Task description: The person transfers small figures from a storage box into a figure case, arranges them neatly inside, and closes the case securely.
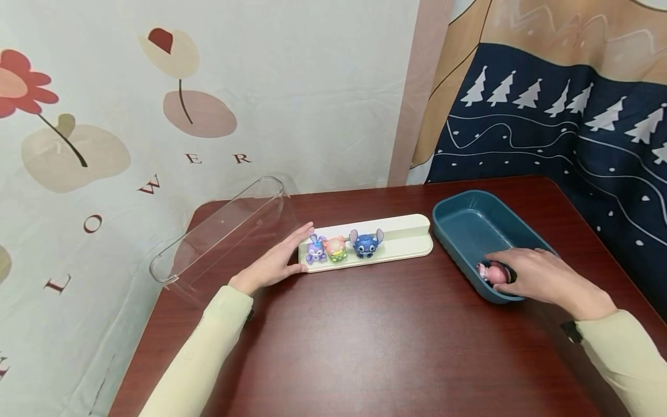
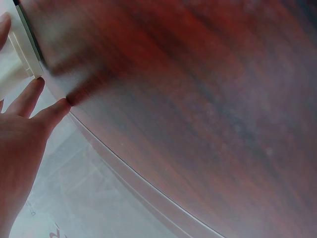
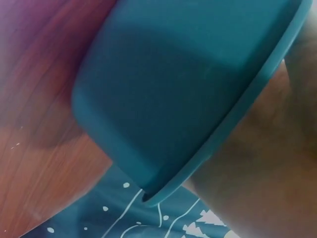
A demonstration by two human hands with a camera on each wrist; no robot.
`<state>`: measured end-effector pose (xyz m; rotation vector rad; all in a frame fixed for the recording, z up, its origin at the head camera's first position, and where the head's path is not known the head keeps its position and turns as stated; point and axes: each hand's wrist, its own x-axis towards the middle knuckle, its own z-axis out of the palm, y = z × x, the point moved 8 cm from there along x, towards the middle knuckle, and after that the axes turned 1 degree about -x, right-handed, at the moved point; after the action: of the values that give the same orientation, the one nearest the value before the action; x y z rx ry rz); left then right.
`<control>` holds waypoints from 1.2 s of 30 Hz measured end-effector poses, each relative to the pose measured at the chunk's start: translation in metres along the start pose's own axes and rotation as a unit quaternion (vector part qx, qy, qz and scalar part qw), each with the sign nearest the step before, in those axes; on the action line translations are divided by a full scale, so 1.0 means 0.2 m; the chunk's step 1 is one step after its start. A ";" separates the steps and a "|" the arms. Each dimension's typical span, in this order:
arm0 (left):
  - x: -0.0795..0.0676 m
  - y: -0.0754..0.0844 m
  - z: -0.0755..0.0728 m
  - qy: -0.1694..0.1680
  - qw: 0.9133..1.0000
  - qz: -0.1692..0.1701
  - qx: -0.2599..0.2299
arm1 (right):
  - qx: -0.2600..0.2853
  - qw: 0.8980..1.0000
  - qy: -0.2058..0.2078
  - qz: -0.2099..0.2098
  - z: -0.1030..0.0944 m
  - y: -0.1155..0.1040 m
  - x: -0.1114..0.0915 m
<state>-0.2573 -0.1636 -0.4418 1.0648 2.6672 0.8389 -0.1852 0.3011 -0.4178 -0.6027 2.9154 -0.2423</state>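
My left hand (image 1: 273,259) rests at the left end of a cream display base (image 1: 403,251), fingers fairly straight at its back edge and thumb by its front corner. On that base stand a purple rabbit-like figurine (image 1: 315,250), a pink-and-green figurine (image 1: 336,249) and a blue big-eared Stitch figurine (image 1: 366,244). Inside the near end of a teal bin (image 1: 458,255), my right hand (image 1: 542,278) holds a pink figurine (image 1: 496,274) between thumb and fingers. In the right wrist view the bin's outer wall (image 3: 163,99) hides the fingers.
A clear plastic cover (image 1: 224,231) lies at the table's back left, beside my left forearm. Dark red wood makes up the tabletop (image 1: 365,341). Behind it hang a pale flower-print cloth (image 1: 312,98) and a navy tree-print cloth (image 1: 521,130).
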 end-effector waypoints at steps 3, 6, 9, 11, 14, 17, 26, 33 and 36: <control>0.00 0.00 0.00 -0.001 1.000 -0.002 0.000 | 0.004 1.000 -0.022 0.009 0.01 0.01 0.01; 0.00 0.00 0.01 -0.003 1.000 -0.004 -0.004 | 0.008 0.999 -0.035 0.015 0.03 0.01 0.01; 0.00 0.00 0.01 -0.006 1.000 -0.010 -0.007 | 0.009 0.999 -0.034 0.013 0.03 0.01 0.01; 0.00 -0.01 0.01 -0.007 1.000 -0.013 -0.006 | 0.005 1.000 -0.028 0.011 0.03 0.01 0.01; 0.00 -0.01 0.01 -0.008 1.000 -0.014 -0.005 | -0.002 1.000 -0.012 0.009 0.02 0.00 0.01; 0.00 -0.01 0.01 -0.009 1.000 -0.016 -0.004 | 0.004 1.000 0.018 0.013 -0.01 0.01 0.00; -0.01 -0.02 0.02 -0.009 1.000 -0.018 0.000 | 0.050 0.994 0.094 0.033 -0.11 0.02 -0.04; -0.01 -0.02 0.01 -0.008 1.000 -0.017 0.001 | 0.046 0.989 0.136 0.019 -0.17 -0.02 -0.04; 0.00 -0.01 0.01 -0.006 1.000 -0.013 0.002 | 0.057 0.987 0.152 0.017 -0.19 -0.04 -0.05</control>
<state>-0.2578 -0.1642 -0.4442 1.0310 2.6681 0.8206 -0.1809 0.3027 -0.3784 -0.5383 3.1693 -0.5372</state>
